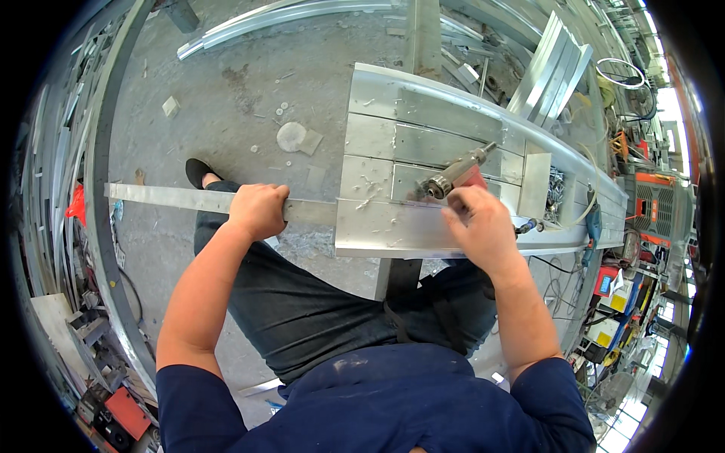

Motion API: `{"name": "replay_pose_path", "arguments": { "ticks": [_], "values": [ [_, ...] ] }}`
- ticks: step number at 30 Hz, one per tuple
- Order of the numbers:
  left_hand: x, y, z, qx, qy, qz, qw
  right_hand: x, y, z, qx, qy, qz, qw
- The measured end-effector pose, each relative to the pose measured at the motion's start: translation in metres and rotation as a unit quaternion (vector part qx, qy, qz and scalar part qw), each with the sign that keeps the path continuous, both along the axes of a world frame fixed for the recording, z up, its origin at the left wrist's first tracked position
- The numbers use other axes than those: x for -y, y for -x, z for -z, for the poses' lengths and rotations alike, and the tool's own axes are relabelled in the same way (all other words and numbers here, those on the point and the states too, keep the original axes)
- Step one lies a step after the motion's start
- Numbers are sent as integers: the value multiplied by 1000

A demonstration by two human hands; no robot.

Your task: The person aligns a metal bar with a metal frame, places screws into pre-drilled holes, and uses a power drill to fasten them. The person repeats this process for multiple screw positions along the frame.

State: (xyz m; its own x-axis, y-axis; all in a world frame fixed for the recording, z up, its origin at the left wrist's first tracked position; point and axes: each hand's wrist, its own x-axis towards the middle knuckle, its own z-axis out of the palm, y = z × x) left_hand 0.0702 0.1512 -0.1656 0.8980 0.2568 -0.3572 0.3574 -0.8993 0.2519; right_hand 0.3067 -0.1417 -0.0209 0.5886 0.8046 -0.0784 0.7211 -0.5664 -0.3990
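Note:
My left hand (258, 211) is closed around a long flat metal strip (170, 198), which reaches left across the frame and right to the edge of the metal-topped bench (370, 177). Over the bench, my right hand (483, 226) has its fingers curled, with thumb and forefinger close together. Whatever is between them is too small or hidden to make out. Just beyond those fingers is a grey, pistol-shaped air tool (457, 172) with a red part. Its left end is blurred, and my hand hides part of it. A hose fitting (529, 226) shows right of the hand.
Small metal parts fill a tray (535, 185) on the bench, where shavings are scattered. A blue power tool (593, 226) hangs at the right end beside a pale hose (593, 177). Long metal profiles (264, 26) lie on the far floor; a steel beam (102, 174) stands left.

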Motion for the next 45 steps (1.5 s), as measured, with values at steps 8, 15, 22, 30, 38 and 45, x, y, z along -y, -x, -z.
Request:
{"name": "replay_pose_path", "arguments": {
  "ticks": [8, 15, 22, 30, 38, 45],
  "values": [
    [1, -5, -5, -16, -2, 3, 1000, -4, -39, 8, -3, 269, 103, 958],
    [0, 3, 0, -13, -1, -6, 1000, 10, -14, -28, -66, 169, 118, 976],
    [0, 0, 2, -10, -3, -2, 1000, 22, -6, -106, -276, 219, 4, 936],
    [0, -2, -7, -1, 4, 6, 1000, -8, -6, -90, -343, 236, -78, 906],
    [-1, 3, -4, 10, 5, 5, 1000, -15, -7, -82, -329, 253, -118, 902],
    [-1, 0, -7, -2, 10, 9, 1000, -14, -5, -83, -345, 241, -98, 902]
  ]
}}
